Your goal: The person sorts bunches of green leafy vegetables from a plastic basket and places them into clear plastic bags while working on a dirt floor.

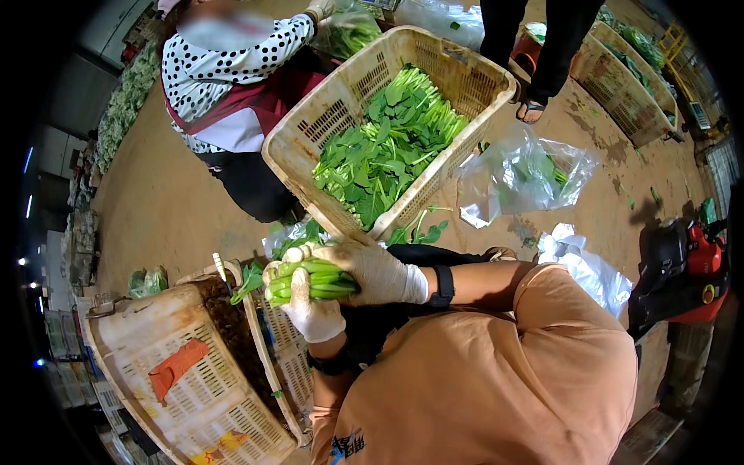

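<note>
Near the middle of the scene, both gloved hands close around one bundle of leafy greens [310,279], its pale green stalks smooth and tightly packed, the cut ends pointing left. The left hand [314,314], in a white, slightly wrinkled fabric glove, cups the bundle from below with its fingers curled up around the stalks. The right hand [372,273], in a matching glove, wraps over the top, fingers bent down and gripping the same stalks; a black wristband [443,285] sits just behind it on the bare forearm. Just beyond the hands, a cream plastic crate [325,124] with slotted lattice walls stands tilted, its open side turned toward the person, and is loosely filled with flat, dark green leaves on thin stems. To the near left, a second, grimy crate [186,387] of the same latticed plastic carries an orange patch on its side. Right of the tilted crate, a crumpled clear plastic bag [519,174] lies on the floor with some greens inside, and a white, creased bag [585,263] lies nearer. At the far left, a person in a white top with black dots [225,54] crouches beside the tilted crate. Underfoot, the bare brown floor [163,201] looks dusty and stained, strewn with stray leaves, with more crates of greens [620,85] at the far right.
</note>
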{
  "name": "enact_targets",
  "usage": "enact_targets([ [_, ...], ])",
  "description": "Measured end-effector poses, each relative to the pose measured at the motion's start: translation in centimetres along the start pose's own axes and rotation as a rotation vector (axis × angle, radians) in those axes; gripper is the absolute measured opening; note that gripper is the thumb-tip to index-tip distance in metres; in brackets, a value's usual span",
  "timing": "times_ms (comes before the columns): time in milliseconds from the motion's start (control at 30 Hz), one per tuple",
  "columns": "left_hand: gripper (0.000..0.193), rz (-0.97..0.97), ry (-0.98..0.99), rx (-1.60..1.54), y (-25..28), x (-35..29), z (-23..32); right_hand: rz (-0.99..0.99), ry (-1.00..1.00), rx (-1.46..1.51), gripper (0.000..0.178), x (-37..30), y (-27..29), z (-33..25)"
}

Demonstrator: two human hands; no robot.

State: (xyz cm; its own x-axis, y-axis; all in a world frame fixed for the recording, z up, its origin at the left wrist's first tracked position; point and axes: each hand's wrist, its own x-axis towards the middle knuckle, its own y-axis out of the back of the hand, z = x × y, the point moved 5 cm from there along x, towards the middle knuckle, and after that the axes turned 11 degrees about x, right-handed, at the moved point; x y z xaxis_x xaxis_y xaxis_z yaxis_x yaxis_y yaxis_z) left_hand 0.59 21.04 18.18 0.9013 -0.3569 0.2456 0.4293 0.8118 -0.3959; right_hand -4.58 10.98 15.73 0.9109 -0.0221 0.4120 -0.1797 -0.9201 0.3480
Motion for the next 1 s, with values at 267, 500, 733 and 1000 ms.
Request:
enact_targets([
  [267, 0.064, -0.239, 0.273, 0.177, -0.8, 2.6, -6.2, -0.057, -0.189, 0.435, 0.064, -0.3, 3.8, 6.7],
  [500, 0.027, -0.161, 0.213, 0.264, -2.3, 5.2, -10.1, 0.213, -0.34, 0.159, 0.034, -3.4, 17.5, 10.0],
  [733, 0.032, -0.07, 0.377, 0.023, 1.3, 7.4, -10.4, 0.809, -0.887, -1.143, 0.039, -30.7, 39.4, 32.8],
  [1000, 0.037, -0.617, 0.169, 0.321, -5.5, 9.0, -9.6, 0.233, -0.769, 0.608, 0.018, -9.1, 32.4, 13.5],
])
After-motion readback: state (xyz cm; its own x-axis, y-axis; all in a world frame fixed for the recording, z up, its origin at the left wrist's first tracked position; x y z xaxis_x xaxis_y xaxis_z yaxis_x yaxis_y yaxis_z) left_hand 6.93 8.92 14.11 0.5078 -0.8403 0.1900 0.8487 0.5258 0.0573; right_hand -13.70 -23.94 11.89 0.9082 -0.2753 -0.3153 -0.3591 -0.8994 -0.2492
